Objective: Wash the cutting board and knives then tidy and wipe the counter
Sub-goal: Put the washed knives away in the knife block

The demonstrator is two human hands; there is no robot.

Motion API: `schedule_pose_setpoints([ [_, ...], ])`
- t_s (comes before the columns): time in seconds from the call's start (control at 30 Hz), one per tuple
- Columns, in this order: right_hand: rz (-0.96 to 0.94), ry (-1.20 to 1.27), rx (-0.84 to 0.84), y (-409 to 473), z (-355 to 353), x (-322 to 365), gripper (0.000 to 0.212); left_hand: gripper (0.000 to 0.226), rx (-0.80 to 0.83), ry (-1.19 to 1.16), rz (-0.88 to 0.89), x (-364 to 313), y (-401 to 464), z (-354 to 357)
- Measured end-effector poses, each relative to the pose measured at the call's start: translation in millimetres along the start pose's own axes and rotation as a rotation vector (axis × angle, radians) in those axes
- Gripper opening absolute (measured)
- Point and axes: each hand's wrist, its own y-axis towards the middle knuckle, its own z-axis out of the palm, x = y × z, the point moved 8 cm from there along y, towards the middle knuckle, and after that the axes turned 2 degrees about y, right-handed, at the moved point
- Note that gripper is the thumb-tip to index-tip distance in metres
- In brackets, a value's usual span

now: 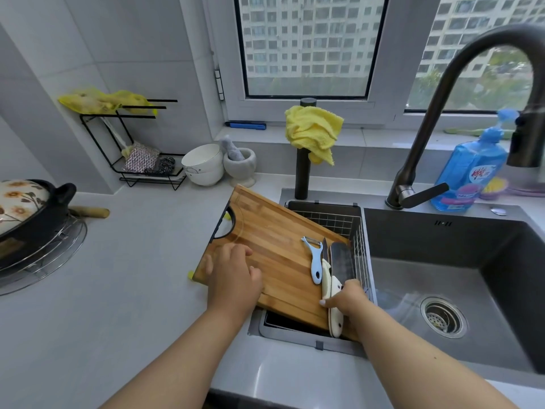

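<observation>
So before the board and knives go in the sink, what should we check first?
1. Left hand flat on the cutting board: ok.
2. Right hand holding the knife handles: ok.
3. Peeler secured: not ok, it lies loose on the tilted board.
4. Sink has room: ok.
5. Faucet running: cannot tell.
6. Dish soap close by: ok.
</observation>
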Motion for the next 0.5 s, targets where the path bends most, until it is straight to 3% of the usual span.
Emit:
schedule_pose_setpoints([
  [0.17,-0.039,0.007,0.026,-7.7,-2.4,0.3,0.075,0.028,0.033,0.020,-0.008,-4.3,-3.7,1.4],
  [0.3,-0.033,0.148,0.002,-12.5,-7.9,3.1,0.080,0.028,0.038,-0.004,-0.018,-6.6,-8.3,-0.4],
  [0.5,-0.117,0.442,-0.161,-29.0,-36.3,32.0,0.051,0.026,0.035,-0.031,-0.020,-9.9,-12.0,-3.0],
])
